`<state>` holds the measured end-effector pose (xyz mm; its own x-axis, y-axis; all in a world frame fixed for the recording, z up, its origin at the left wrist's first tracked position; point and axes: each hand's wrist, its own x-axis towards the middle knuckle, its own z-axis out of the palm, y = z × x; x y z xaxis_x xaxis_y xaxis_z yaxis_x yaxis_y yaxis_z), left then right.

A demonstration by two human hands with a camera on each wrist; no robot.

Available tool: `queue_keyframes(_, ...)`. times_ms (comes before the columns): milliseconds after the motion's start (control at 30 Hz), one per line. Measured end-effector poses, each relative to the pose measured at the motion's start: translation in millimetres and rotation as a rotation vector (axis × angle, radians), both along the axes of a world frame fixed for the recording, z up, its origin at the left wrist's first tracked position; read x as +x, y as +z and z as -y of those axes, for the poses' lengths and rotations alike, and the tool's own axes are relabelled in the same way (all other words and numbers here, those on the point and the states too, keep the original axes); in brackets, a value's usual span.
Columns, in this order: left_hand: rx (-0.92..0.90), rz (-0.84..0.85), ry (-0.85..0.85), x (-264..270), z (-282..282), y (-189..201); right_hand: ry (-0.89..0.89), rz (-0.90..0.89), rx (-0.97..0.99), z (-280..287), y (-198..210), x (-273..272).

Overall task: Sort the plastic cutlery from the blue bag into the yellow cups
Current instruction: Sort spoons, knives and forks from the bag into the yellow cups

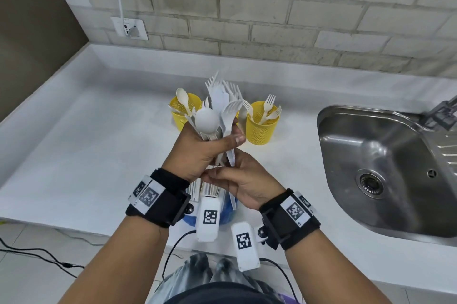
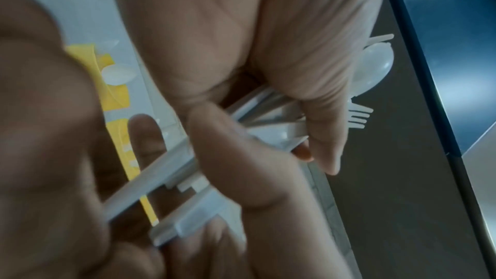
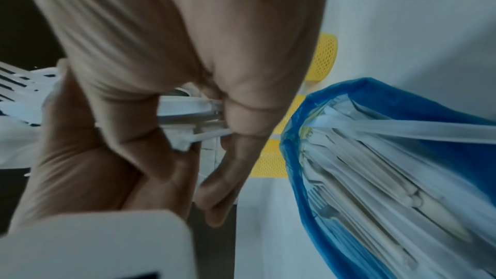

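Observation:
My left hand (image 1: pixel 210 146) grips an upright bundle of white plastic cutlery (image 1: pixel 220 105), with forks, a spoon and knives fanning out above the fist. From below, my right hand (image 1: pixel 223 175) pinches the handle ends (image 3: pixel 193 118) under the left fist. The blue bag (image 3: pixel 375 114) lies beneath both wrists, still packed with cutlery. Behind the bundle stand the yellow mesh cups. The left cup (image 1: pixel 181 115) holds spoons and the right cup (image 1: pixel 262 125) holds forks. A middle cup (image 3: pixel 292 114) is mostly hidden in the head view.
A steel sink (image 1: pixel 329 118) is set into the white counter (image 1: pixel 86 142) on the right, its tap at the frame edge. A wall socket (image 1: pixel 129 27) with a cable sits on the brick wall. Cables trail on the floor at lower left.

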<state>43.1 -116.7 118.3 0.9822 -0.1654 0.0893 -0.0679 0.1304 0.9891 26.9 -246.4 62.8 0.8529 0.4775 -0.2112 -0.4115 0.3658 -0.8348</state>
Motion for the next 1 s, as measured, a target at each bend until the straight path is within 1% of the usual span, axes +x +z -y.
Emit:
queue_keyframes(100,0.050,-0.041,-0.004,-1,0,-7,-0.105,-0.075,-0.037,1,-2,4)
queue_keyframes(167,0.048,-0.068,-0.003,-1,1,-11,-0.126,-0.117,-0.063,1,-3,7)
queue_keyframes(267,-0.003,-0.085,0.093,-4,7,-19,-0.176,-0.137,-0.049,0,-5,10)
queue_keyframes(333,-0.025,-0.095,0.160,-5,12,-23,-0.198,-0.145,0.004,-2,-2,9)
queue_keyframes(400,-0.023,-0.083,0.189,-5,14,-22,-0.198,-0.158,0.083,-2,-1,8)
queue_keyframes(500,-0.005,-0.040,0.134,-4,10,-17,-0.158,-0.200,0.221,1,-5,9)
queue_keyframes(633,0.007,-0.076,0.074,-2,3,-15,-0.146,-0.328,0.358,6,-9,11)
queue_keyframes(733,0.045,-0.118,0.039,-5,5,-21,-0.190,-0.393,0.319,8,-7,14)
queue_keyframes(833,0.114,-0.134,0.016,-5,5,-28,-0.198,-0.391,0.257,7,-4,15)
queue_keyframes(933,0.116,-0.156,0.067,-5,9,-32,-0.149,-0.334,0.196,8,-5,14)
queue_keyframes(1000,0.087,-0.130,0.106,-6,12,-30,-0.123,-0.273,0.061,9,-5,13)
